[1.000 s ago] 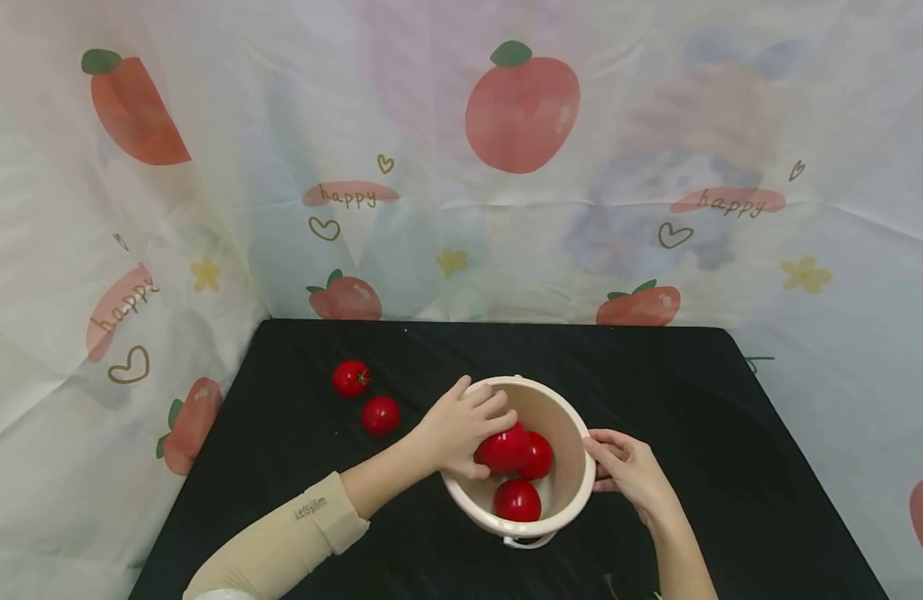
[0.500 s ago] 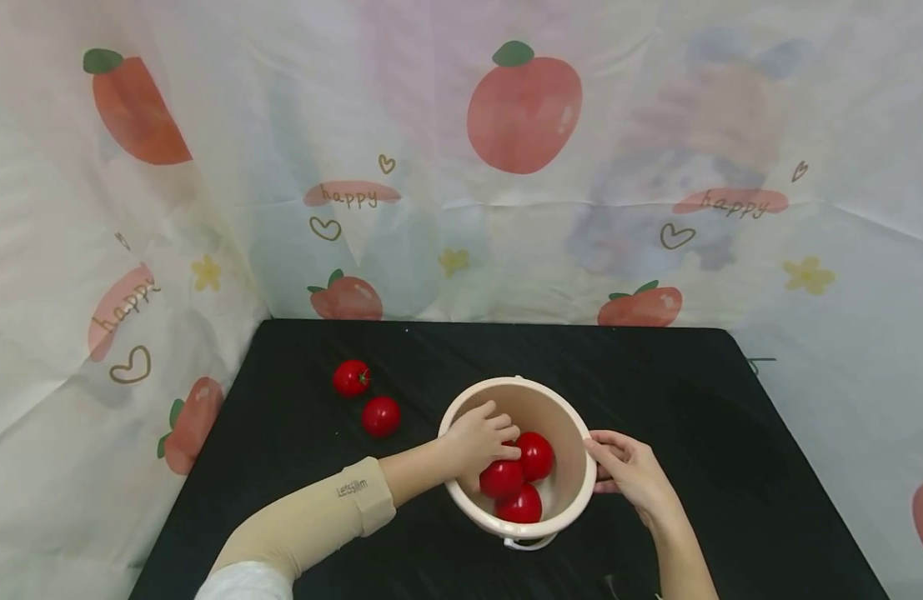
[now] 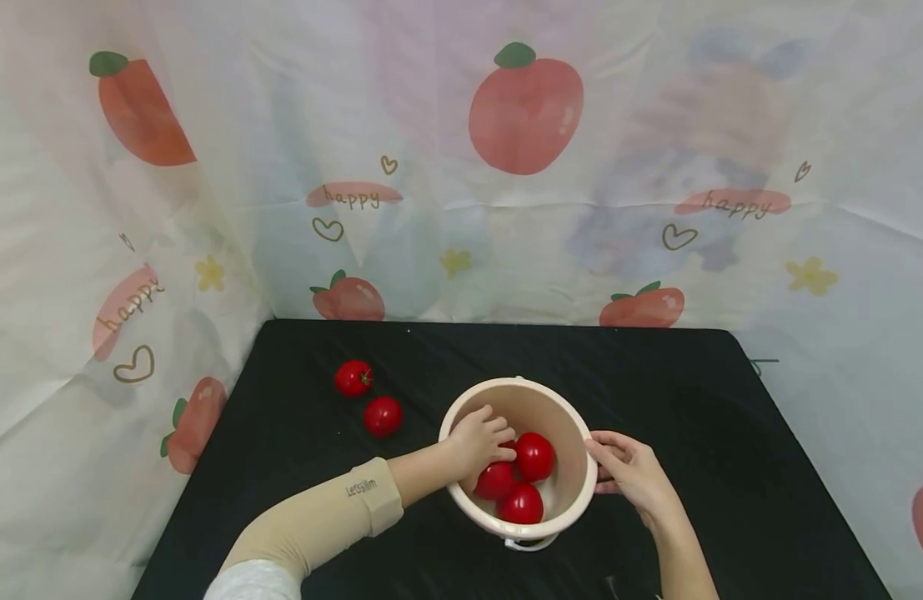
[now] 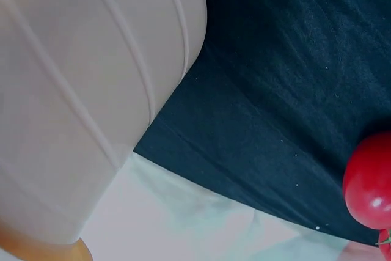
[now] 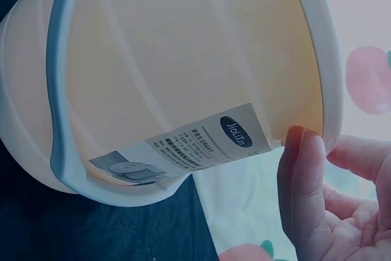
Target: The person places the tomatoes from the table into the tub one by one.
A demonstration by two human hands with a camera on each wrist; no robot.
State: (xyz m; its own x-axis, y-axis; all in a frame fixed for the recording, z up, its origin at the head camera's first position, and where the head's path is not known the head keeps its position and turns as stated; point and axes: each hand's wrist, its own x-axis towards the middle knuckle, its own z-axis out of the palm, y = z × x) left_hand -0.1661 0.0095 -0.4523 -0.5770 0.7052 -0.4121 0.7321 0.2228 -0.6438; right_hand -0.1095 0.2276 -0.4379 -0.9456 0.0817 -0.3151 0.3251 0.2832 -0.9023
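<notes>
1. At the far left we see the drape (image 3: 48,475), a softly creased cloth printed with rounded fruit and thin hearts; it also hangs behind the table (image 3: 641,375), whose black covering looks matte and faintly wrinkled.
2. Next we find a tan sleeve (image 3: 318,517), smooth and close-fitting, with lettering near its cuff.
3. Outside the bucket we see the far tomato (image 3: 353,378), glossy and round with a spiky green stem, and the near tomato (image 3: 383,417), just beside it.
4. We see the left hand (image 3: 479,442) inside the bucket, fingers curled over the held tomato (image 3: 494,482).
5. The bucket (image 3: 569,408) is round, cream and plastic-looking, with raised wall lines, a curved handle (image 5: 56,77) and a flat printed label (image 5: 183,148). In it we also see the shiny front tomato (image 3: 520,503) and back tomato (image 3: 535,457).
6. Rightmost, we see the right hand (image 3: 626,467) pinching the bucket's smooth rim.
</notes>
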